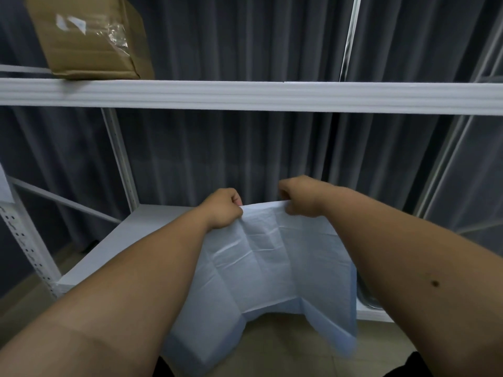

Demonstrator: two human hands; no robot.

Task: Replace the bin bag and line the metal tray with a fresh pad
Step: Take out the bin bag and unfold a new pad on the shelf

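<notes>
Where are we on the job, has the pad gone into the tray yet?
Not yet. Left hand and right hand pinch the pad's top edge, unfolded, hanging over the lower shelf. Only a metal sliver shows beside it. No bin is in view, so the bag step can't be judged.

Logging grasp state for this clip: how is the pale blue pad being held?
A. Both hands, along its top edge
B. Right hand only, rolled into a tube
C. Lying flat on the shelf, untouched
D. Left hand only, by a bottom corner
A: the left hand and right hand each pinch the top edge of the pad, which hangs partly unfolded in front of the white shelf.
</notes>
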